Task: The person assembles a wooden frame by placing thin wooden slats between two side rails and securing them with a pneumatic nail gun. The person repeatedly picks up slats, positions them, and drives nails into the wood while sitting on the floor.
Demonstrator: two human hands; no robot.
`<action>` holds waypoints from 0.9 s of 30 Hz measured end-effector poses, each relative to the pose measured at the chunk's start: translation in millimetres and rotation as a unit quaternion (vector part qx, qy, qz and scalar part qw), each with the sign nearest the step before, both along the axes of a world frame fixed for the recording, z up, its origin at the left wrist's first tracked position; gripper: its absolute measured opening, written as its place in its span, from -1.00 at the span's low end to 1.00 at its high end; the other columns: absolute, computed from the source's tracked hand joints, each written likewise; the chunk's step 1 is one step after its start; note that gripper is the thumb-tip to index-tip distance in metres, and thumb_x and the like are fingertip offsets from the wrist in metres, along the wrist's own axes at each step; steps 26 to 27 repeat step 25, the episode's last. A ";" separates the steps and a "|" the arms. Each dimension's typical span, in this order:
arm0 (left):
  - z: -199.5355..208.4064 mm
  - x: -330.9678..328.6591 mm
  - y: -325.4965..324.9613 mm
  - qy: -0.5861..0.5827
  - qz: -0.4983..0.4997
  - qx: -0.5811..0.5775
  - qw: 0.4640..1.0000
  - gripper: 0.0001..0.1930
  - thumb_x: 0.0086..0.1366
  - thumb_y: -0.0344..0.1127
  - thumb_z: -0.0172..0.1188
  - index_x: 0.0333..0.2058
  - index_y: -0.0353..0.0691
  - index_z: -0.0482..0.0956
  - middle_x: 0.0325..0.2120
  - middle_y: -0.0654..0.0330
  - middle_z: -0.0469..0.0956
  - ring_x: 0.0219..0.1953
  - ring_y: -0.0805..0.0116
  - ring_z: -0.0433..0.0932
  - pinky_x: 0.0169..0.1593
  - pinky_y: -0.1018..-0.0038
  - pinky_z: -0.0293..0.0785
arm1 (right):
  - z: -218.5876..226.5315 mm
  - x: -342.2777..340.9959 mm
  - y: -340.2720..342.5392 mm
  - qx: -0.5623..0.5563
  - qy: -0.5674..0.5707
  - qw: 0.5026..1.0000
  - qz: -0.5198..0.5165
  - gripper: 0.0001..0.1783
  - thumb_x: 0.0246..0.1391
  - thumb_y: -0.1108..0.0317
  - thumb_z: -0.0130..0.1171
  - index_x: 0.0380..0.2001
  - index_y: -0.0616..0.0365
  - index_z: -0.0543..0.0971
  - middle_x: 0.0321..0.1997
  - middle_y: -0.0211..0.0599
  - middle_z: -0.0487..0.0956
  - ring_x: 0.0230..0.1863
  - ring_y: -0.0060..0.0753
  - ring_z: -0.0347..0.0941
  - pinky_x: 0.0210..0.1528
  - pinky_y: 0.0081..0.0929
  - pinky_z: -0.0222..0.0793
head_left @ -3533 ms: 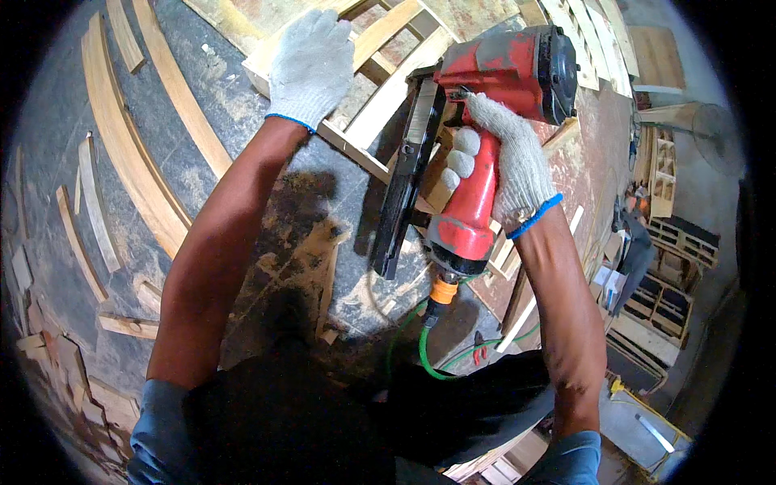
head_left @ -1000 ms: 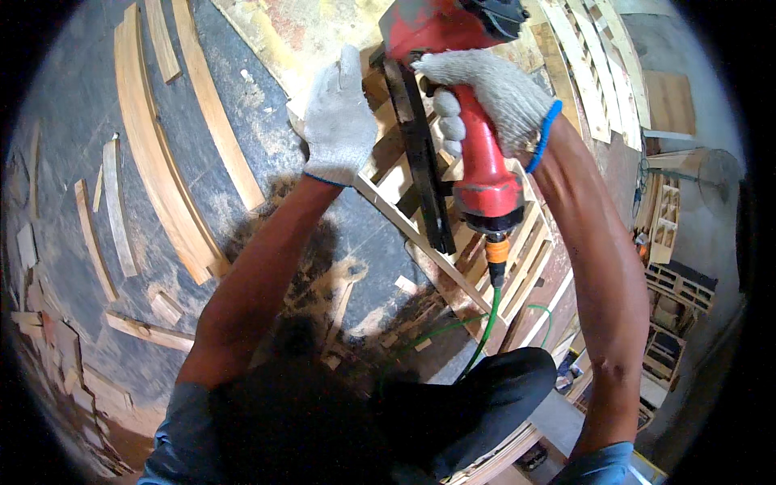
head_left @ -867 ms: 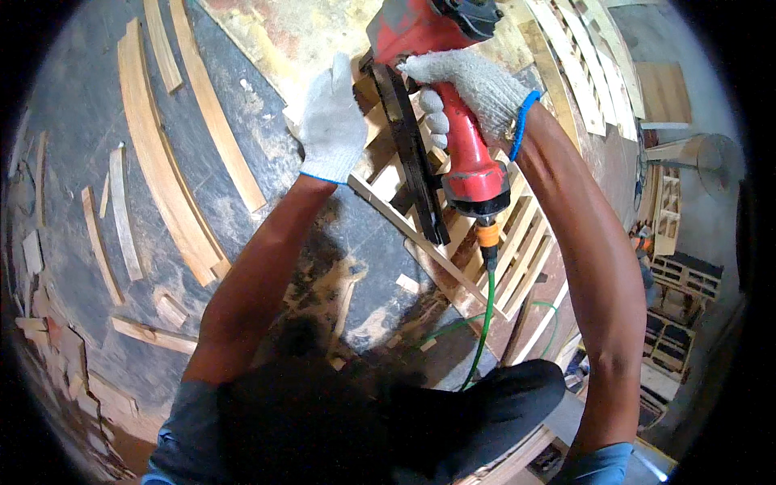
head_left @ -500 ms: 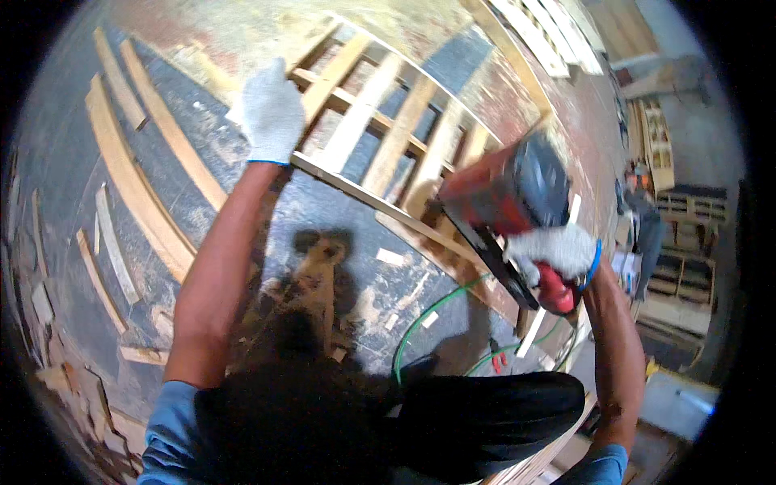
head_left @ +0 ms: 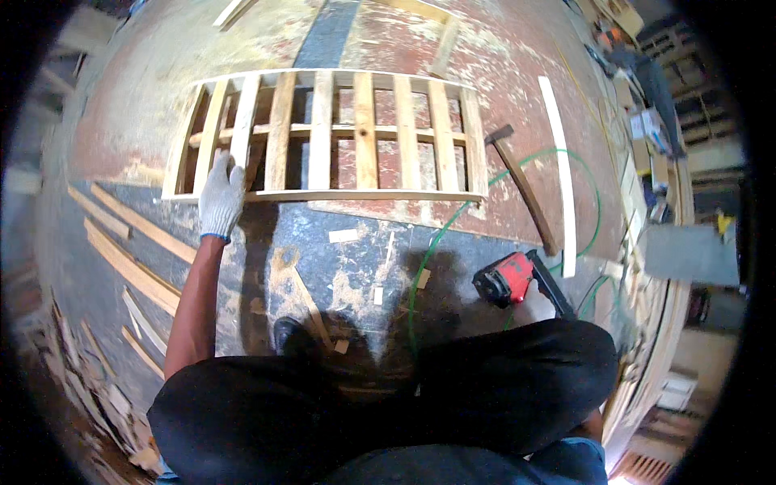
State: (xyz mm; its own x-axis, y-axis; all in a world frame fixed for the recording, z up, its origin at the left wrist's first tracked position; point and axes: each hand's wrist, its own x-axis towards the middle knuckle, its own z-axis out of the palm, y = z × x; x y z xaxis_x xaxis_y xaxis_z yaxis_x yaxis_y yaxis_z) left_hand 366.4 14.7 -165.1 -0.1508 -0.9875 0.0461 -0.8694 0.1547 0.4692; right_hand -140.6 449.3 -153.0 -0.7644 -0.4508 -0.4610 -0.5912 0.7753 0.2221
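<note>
A slatted wooden pallet (head_left: 365,133) lies flat across the floor in front of me. My left hand (head_left: 221,196), in a light knitted glove, rests at its near rail by the left-hand slats, fingers stretched forward over the wood. To the right, a red and black nail gun (head_left: 509,277) is off the pallet, low beside my right knee. My right hand (head_left: 540,307), also gloved, is closed round its handle; the knee hides much of that hand.
A hammer (head_left: 524,190) lies right of the pallet, next to a pale wooden strip (head_left: 559,174). A green hose (head_left: 421,279) loops over the floor. Long wooden strips (head_left: 133,263) lie at the left. Offcuts and sawdust (head_left: 343,236) are scattered between the pallet and my legs.
The nail gun has come away from above the pallet, down to beside my right knee. My left hand has shifted from the pallet's corner onto its near slats. The view has turned.
</note>
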 end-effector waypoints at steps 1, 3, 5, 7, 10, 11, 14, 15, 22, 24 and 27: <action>0.7 -1.2 2.9 -0.010 0.003 0.030 0.999 -0.47 0.48 -0.07 0.00 0.25 -0.33 0.38 0.21 -0.20 0.48 0.25 -0.18 0.47 0.29 0.10 0.39 | -5.2 7.0 10.7 -0.022 -0.004 1.000 0.014 -0.45 0.05 -0.02 0.26 -0.03 0.15 0.52 -0.19 0.07 0.70 -0.13 0.17 0.66 -0.09 0.10 0.54; -3.0 -6.8 6.1 -0.068 -0.001 0.008 0.998 -0.44 0.49 -0.03 -0.01 0.29 -0.30 0.34 0.24 -0.19 0.45 0.24 -0.22 0.47 0.26 0.06 0.42 | -8.5 19.1 19.2 -0.072 -0.008 0.996 0.048 -0.45 0.04 -0.03 0.26 -0.02 0.14 0.51 -0.21 0.05 0.69 -0.15 0.15 0.66 -0.11 0.09 0.54; -9.6 -5.1 2.9 -0.102 -0.020 -0.005 0.995 -0.39 0.49 0.01 -0.03 0.35 -0.26 0.29 0.25 -0.19 0.44 0.22 -0.24 0.48 0.25 0.04 0.42 | -2.2 28.8 18.7 -0.108 -0.006 0.991 0.074 -0.44 0.04 -0.03 0.26 -0.01 0.13 0.50 -0.23 0.04 0.69 -0.16 0.12 0.66 -0.13 0.08 0.54; -13.6 2.9 -5.2 -0.115 -0.021 0.032 0.993 -0.35 0.50 0.07 -0.07 0.38 -0.26 0.26 0.27 -0.18 0.43 0.22 -0.25 0.48 0.27 0.05 0.40 | 8.2 15.1 2.9 -0.081 -0.086 0.988 0.098 -0.52 0.07 -0.07 0.24 -0.13 0.09 0.56 -0.30 0.03 0.67 -0.20 0.10 0.65 -0.17 0.05 0.54; -8.1 11.1 -11.0 -0.057 -0.065 0.028 0.996 -0.37 0.50 0.09 -0.08 0.34 -0.24 0.34 0.19 -0.20 0.50 0.20 -0.26 0.49 0.24 0.07 0.41 | -2.4 2.3 -33.5 -0.347 -0.174 0.917 0.091 -0.68 0.16 0.02 0.20 -0.20 0.00 0.58 -0.22 -0.04 0.66 -0.18 0.16 0.63 -0.12 0.05 0.53; -5.4 12.3 -6.9 -0.064 -0.061 0.030 0.996 -0.37 0.49 0.09 -0.07 0.34 -0.25 0.33 0.16 -0.22 0.52 0.19 -0.26 0.50 0.22 0.06 0.42 | -16.0 -3.5 -60.7 -0.372 -0.030 0.896 0.240 -0.67 0.19 0.02 0.18 -0.16 0.01 0.60 -0.12 -0.02 0.65 -0.13 0.17 0.63 -0.08 0.02 0.53; -2.5 8.1 15.0 -0.057 -0.032 0.079 0.995 -0.36 0.48 0.08 -0.06 0.34 -0.27 0.31 0.17 -0.25 0.50 0.20 -0.28 0.49 0.22 0.07 0.43 | -40.6 -23.1 -130.1 -0.462 -0.102 0.865 0.167 -0.58 0.24 0.00 0.15 -0.08 0.11 0.65 0.10 0.05 0.60 -0.04 0.17 0.61 0.02 -0.08 0.52; 0.0 7.6 23.1 -0.104 -0.083 0.066 0.989 -0.37 0.47 0.07 -0.05 0.31 -0.27 0.32 0.15 -0.26 0.51 0.19 -0.29 0.50 0.20 0.06 0.43 | -45.3 -25.1 -157.1 -0.477 -0.121 0.864 0.104 -0.54 0.24 -0.02 0.14 -0.06 0.15 0.66 0.12 0.07 0.60 -0.03 0.16 0.61 0.05 -0.11 0.51; 20.1 6.7 92.0 -0.043 -0.022 0.084 0.995 -0.53 0.42 0.12 -0.06 -0.03 -0.18 0.45 -0.17 -0.22 0.59 -0.10 -0.36 0.57 0.00 -0.03 0.44 | -28.5 -16.4 -174.3 -0.514 -0.209 0.831 -0.024 -0.45 0.24 -0.09 0.12 -0.13 0.24 0.71 -0.13 0.06 0.69 -0.04 0.06 0.62 0.03 -0.14 0.45; 31.7 21.9 100.0 -0.088 -0.007 0.128 0.988 -0.40 0.43 0.16 -0.04 0.23 -0.15 0.43 0.05 -0.16 0.59 0.08 -0.20 0.58 0.16 0.08 0.45 | -26.3 -13.4 -161.7 -0.514 -0.186 0.837 -0.021 -0.47 0.24 -0.07 0.12 -0.09 0.18 0.72 -0.11 0.05 0.70 -0.08 -0.08 0.65 0.02 -0.20 0.45; 38.5 31.2 100.0 -0.114 -0.009 0.116 0.987 -0.33 0.43 0.19 -0.03 0.34 -0.13 0.37 0.14 -0.13 0.57 0.16 -0.11 0.57 0.23 0.13 0.44 | -27.7 -12.3 -162.0 -0.517 -0.182 0.836 -0.008 -0.47 0.24 -0.07 0.12 -0.09 0.18 0.72 -0.11 0.05 0.70 -0.08 -0.08 0.65 0.02 -0.20 0.45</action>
